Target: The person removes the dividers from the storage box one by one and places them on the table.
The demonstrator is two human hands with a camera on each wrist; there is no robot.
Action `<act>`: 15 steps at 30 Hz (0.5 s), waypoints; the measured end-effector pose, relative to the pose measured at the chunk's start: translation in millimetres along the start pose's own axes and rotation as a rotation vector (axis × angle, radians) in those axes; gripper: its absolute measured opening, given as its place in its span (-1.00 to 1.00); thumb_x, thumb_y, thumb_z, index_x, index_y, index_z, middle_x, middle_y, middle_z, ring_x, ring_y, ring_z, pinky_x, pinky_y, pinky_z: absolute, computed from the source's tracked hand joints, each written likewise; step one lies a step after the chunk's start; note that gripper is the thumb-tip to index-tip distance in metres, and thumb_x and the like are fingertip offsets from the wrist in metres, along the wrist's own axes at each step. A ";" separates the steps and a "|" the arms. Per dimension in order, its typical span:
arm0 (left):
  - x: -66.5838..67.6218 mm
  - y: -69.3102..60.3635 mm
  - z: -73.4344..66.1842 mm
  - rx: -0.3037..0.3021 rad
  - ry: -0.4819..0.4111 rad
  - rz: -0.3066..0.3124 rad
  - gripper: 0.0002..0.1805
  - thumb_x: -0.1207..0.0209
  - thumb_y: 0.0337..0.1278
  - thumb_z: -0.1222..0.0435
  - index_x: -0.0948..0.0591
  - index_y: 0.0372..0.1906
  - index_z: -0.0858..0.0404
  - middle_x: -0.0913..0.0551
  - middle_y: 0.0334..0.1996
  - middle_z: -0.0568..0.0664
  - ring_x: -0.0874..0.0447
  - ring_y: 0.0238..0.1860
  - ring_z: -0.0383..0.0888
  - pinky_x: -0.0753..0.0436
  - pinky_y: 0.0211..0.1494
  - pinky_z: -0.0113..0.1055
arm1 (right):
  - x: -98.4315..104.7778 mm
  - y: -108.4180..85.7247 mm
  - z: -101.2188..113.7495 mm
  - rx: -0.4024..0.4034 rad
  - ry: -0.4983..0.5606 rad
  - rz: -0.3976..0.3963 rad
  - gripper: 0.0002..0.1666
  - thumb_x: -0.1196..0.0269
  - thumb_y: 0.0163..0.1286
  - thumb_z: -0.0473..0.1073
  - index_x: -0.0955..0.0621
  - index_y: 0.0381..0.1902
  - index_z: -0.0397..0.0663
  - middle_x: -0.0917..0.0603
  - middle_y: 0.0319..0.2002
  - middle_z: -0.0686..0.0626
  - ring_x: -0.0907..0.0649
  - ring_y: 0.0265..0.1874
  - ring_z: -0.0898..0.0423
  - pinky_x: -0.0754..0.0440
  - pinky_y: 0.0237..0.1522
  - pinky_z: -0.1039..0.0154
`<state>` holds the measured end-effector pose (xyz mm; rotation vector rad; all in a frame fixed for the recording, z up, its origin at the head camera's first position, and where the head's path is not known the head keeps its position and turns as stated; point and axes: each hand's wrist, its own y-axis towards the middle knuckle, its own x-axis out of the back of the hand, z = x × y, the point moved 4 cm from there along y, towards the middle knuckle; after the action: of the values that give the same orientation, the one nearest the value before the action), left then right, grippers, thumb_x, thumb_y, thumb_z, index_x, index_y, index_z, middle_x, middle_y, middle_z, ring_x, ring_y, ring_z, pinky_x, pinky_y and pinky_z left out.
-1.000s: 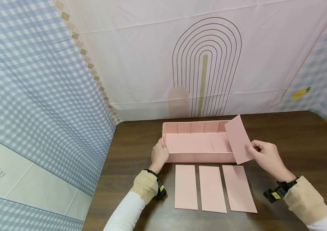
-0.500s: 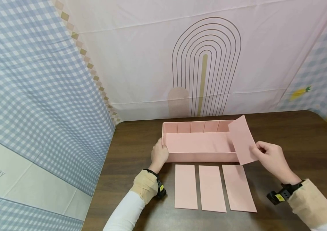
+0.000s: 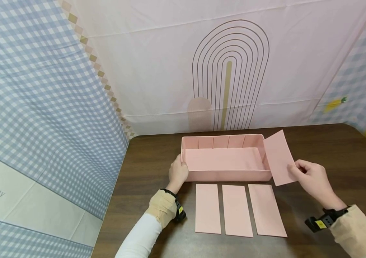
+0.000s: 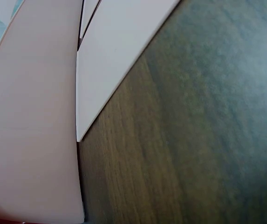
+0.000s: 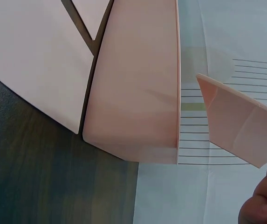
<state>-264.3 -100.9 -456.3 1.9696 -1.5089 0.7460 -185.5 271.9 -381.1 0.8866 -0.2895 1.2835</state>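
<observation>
A long pink open-topped box point(image 3: 228, 176) with slots along its inner back wall stands on the table. My left hand point(image 3: 178, 172) grips its left end, the thumb over the rim. In my right hand point(image 3: 312, 180) I pinch a flat pink divider panel point(image 3: 279, 157) by its right edge. That panel is tilted in the air by the box's right end. The right wrist view shows the raised panel point(image 5: 240, 121) apart from the box wall point(image 5: 133, 84). Only the box's side point(image 4: 30, 112) and nearby panels appear in the left wrist view, with little of the hand.
Three matching pink panels lie side by side in front of the box: a left one point(image 3: 208, 208), a middle one point(image 3: 237, 210) and a right one point(image 3: 267, 210). The dark wooden table point(image 3: 347, 150) ends at a hanging cloth point(image 3: 157, 71) behind.
My right hand has moved right with the panel, from over the box's right end to just beyond it, uncovering that end. My left hand and the box have stayed still.
</observation>
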 end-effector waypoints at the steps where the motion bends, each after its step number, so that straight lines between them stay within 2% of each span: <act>1: -0.1 0.1 0.2 0.000 0.001 0.000 -0.57 0.19 0.14 0.32 -0.41 0.13 0.23 -0.55 -0.01 0.16 -0.54 -0.04 0.13 -0.48 -0.09 0.00 | 0.8 -0.8 -1.0 -0.003 -0.001 0.000 -0.72 -0.14 0.21 -0.19 -0.44 -0.69 -0.04 -0.26 -0.81 0.20 -0.24 -0.79 0.30 -0.13 -0.72 0.35; 15: -0.1 -0.5 -0.5 0.002 0.004 0.005 -0.56 0.19 0.13 0.31 -0.40 0.14 0.23 -0.55 -0.01 0.16 -0.54 -0.05 0.13 -0.48 -0.09 0.00 | 9.7 -10.5 -13.3 -0.033 0.044 -0.020 -0.68 -0.14 0.19 -0.22 -0.38 -0.73 0.00 -0.22 -0.81 0.22 -0.21 -0.79 0.30 -0.10 -0.71 0.34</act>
<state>-263.9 -100.4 -456.0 1.9656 -1.5119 0.7532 -176.6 287.9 -387.8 0.8302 -0.2654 1.2746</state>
